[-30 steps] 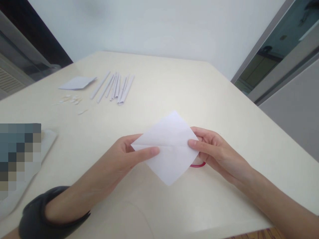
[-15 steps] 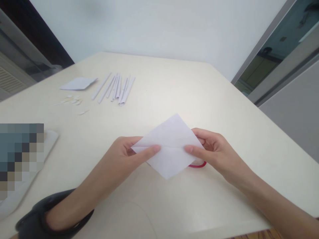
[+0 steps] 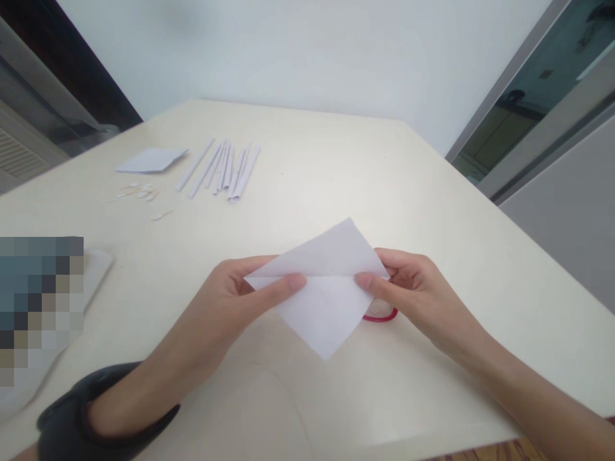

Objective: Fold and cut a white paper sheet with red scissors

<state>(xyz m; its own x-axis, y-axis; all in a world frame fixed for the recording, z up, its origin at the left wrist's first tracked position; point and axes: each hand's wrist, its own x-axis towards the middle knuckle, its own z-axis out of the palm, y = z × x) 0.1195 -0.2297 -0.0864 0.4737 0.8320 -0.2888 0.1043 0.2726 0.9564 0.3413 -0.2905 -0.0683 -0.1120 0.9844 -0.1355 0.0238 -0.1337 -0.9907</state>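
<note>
- The white paper sheet [image 3: 327, 314] was held diamond-wise above the near part of the table [image 3: 384, 186], between both hands, one corner pointing away from the person and one toward them.
- The left hand [image 3: 230, 301] was clamped on the sheet's left corner, thumb on the upper face and fingers behind; this seemed meant to keep that side flat and steady.
- The right hand [image 3: 418, 288] pinched the opposite corner likewise, its thumb on top and its other fingers mostly hidden, probably so that the paper stayed taut between the two grips.
- Both thumbs lay along the crease [image 3: 331, 276], which ran from side corner to side corner; pressing there likely let the far half tilt against the near half.
- The paper rolls [image 3: 221, 169] lay side by side at the far left, well apart from the hands, perhaps to leave working room.
- Counts: two hands, one sheet held, one crease showing across it. The rolls numbered at least six; overlap prevented an exact count.
- One folded paper [image 3: 152, 160] lay left of the rolls; whether it had several layers could not be told.
- Several cotton swabs [image 3: 144, 191] formed a loose cluster too small to count, with one more lying apart, nearer the person.
- One red loop [image 3: 383, 319], possibly a scissors handle, showed partly beneath the right hand.
- One black wristband [image 3: 106, 410] circled the left wrist.
</note>
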